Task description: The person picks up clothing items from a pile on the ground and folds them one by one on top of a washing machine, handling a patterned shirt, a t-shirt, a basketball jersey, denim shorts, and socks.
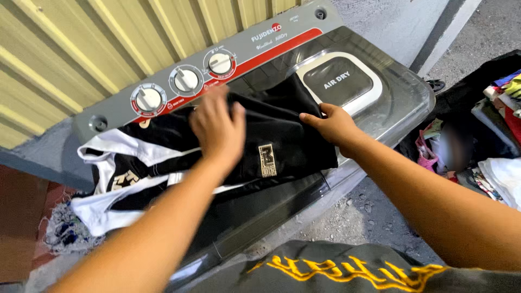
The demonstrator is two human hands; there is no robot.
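Three dials (185, 79), two hands (219, 128), one washing machine (391, 103), one black garment (282, 125).

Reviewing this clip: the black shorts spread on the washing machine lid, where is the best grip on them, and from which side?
Probably the right-hand edge of the black shorts, coming in from the right, where the right hand already pinches the fabric. That edge lies free over the washing machine lid, while the left hand presses flat on the middle and the black-and-white garment crowds the left side.

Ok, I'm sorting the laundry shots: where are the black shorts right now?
In the head view, the black shorts lie mid-frame on the washing machine lid, under the left hand, gripped by the right hand.
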